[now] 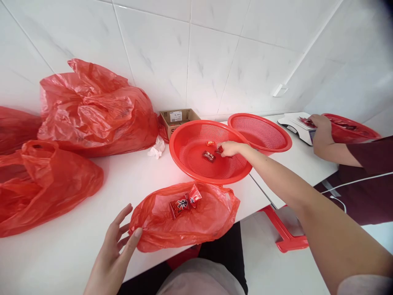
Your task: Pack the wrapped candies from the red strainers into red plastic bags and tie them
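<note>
Evidently only a handful of packets is in play around the round, red, perforated plastic basket (172, 149), which serves as landmark. Inside it lie a small dark-brown wrapped packet (209, 156) and a small orange-red wrapped packet (210, 143); over these, the right hand (230, 149) pinches a small dark-red wrapped packet (219, 150) between its fingertips. In front of the basket, a thin, red, crumpled plastic bag (215, 211) gapes open, holding two shiny red printed packets (178, 206). Left of that bag, and front-left of the basket, the left hand (115, 241) is spread wide, thumb at the bag's edge; whether it presses the film I cannot tell. So far, then, two packets sit bagged, one is gripped and two lie loose in the basket; most of the bag's floor looks unfilled. Which way the gripped packet is travelling cannot be told.
</note>
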`<state>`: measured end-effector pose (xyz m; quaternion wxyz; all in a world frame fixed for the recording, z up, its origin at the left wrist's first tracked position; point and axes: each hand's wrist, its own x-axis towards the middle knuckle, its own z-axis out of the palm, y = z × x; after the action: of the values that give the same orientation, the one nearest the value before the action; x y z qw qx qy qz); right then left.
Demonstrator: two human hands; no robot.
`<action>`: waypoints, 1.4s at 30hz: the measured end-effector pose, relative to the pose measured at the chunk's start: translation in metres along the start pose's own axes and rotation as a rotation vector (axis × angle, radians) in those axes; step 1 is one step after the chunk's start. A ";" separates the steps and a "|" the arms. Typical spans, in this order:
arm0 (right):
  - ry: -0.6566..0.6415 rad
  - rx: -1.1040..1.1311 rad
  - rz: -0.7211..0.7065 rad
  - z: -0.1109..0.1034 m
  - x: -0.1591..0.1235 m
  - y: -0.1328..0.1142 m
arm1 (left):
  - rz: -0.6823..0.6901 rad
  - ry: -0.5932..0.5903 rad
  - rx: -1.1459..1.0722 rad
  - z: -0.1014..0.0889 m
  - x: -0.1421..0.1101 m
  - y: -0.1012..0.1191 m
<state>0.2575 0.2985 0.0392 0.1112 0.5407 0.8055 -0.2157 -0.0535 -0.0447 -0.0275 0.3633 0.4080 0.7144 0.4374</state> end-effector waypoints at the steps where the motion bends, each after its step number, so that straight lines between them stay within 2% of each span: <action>1: 0.000 0.057 -0.021 -0.005 -0.006 -0.002 | 0.003 0.003 -0.002 0.000 0.000 0.000; 3: 0.010 0.174 -0.086 -0.014 -0.021 -0.008 | 0.009 0.017 -0.007 -0.001 0.001 0.001; 6: -0.034 0.539 -0.261 -0.018 -0.051 -0.030 | 0.016 0.065 -0.033 -0.002 0.001 0.006; 8: -0.123 0.809 -0.380 -0.011 -0.074 -0.053 | 0.002 0.083 -0.064 -0.001 0.001 0.012; 10: -0.205 0.910 -0.458 0.005 -0.097 -0.080 | -0.018 0.052 -0.109 0.002 0.000 0.021; 13: -0.261 0.807 -0.538 0.041 -0.124 -0.119 | -0.029 -0.011 -0.202 0.008 -0.001 0.031; 16: -0.106 0.500 -0.563 0.076 -0.131 -0.144 | -0.026 -0.012 -0.291 0.010 -0.001 0.030; 19: -0.016 0.282 -0.522 0.098 -0.126 -0.152 | -0.019 -0.038 -0.338 0.005 -0.001 0.024; 22: -0.019 0.222 -0.548 0.107 -0.121 -0.151 | -0.036 -0.021 -0.412 0.001 -0.004 0.023; 25: -0.109 0.247 -0.610 0.100 -0.125 -0.149 | -0.093 0.010 -0.500 0.002 -0.011 0.030; 27: -0.175 0.324 -0.627 0.086 -0.129 -0.147 | -0.117 0.006 -0.537 0.002 -0.015 0.035; 28: -0.168 0.375 -0.635 0.077 -0.130 -0.146 | -0.118 0.003 -0.551 0.001 -0.016 0.037; 30: -0.046 0.448 -0.641 0.054 -0.124 -0.138 | -0.109 -0.012 -0.569 0.000 -0.018 0.038; 32: 0.154 0.419 -0.602 0.030 -0.107 -0.122 | -0.100 -0.044 -0.577 -0.001 -0.019 0.039; 34: 0.295 0.288 -0.490 0.011 -0.078 -0.098 | -0.107 -0.067 -0.591 -0.002 -0.020 0.041; 36: 0.268 0.130 -0.330 -0.001 -0.044 -0.069 | -0.124 -0.069 -0.620 -0.001 -0.022 0.045; 38: 0.124 -0.027 -0.214 -0.007 -0.012 -0.043 | -0.139 -0.059 -0.643 0.000 -0.025 0.048; 40: 0.072 -0.092 -0.155 -0.006 0.012 -0.024 | -0.157 -0.050 -0.646 0.001 -0.027 0.049; 42: 0.052 -0.121 -0.131 -0.001 0.027 -0.017 | -0.183 -0.038 -0.632 0.001 -0.028 0.047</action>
<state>0.2317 0.3161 0.0327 0.1087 0.4846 0.8532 -0.1593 -0.0293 -0.0561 0.0203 0.5231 0.2172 0.5699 0.5952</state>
